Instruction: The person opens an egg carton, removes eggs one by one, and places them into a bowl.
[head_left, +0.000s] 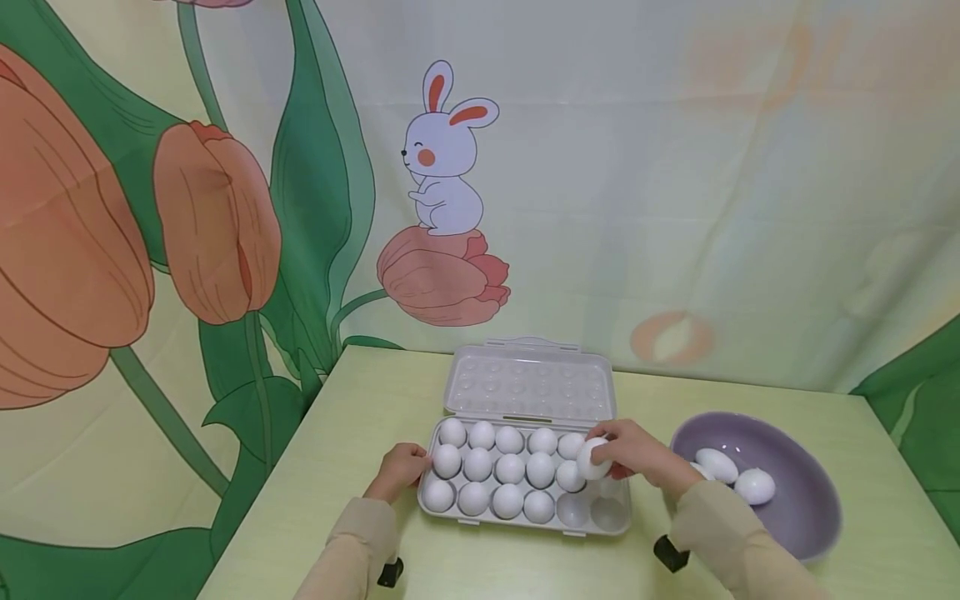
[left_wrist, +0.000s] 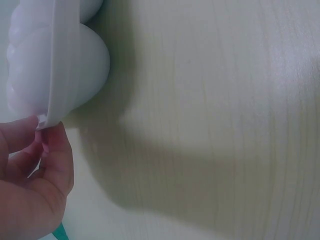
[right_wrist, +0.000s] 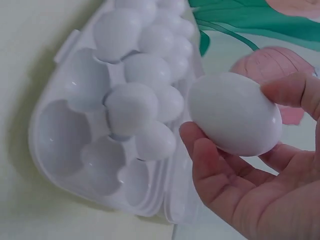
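Observation:
A white plastic egg carton (head_left: pixel 606 515) lies with its lid folded back, and white eggs (head_left: pixel 508 502) fill most of its cups. Bare cups (right_wrist: pixel 62 137) show at its right end. Thumb and fingers of my left hand (head_left: pixel 402 467) pinch the carton's left edge, seen closely in the left wrist view (left_wrist: pixel 37 175). My right hand (head_left: pixel 641 454) holds a white egg (right_wrist: pixel 235 114) between thumb and fingertips, raised over the carton's right end. In the right wrist view, this egg is apart from the cups.
An oval purple bowl (head_left: pixel 806 500) with a few white eggs (head_left: pixel 754 487) stands to the right, beside my right forearm. The open lid (head_left: pixel 528 383) lies behind the carton. A printed curtain (head_left: pixel 585 208) hangs behind the pale wooden table (head_left: pixel 300 500).

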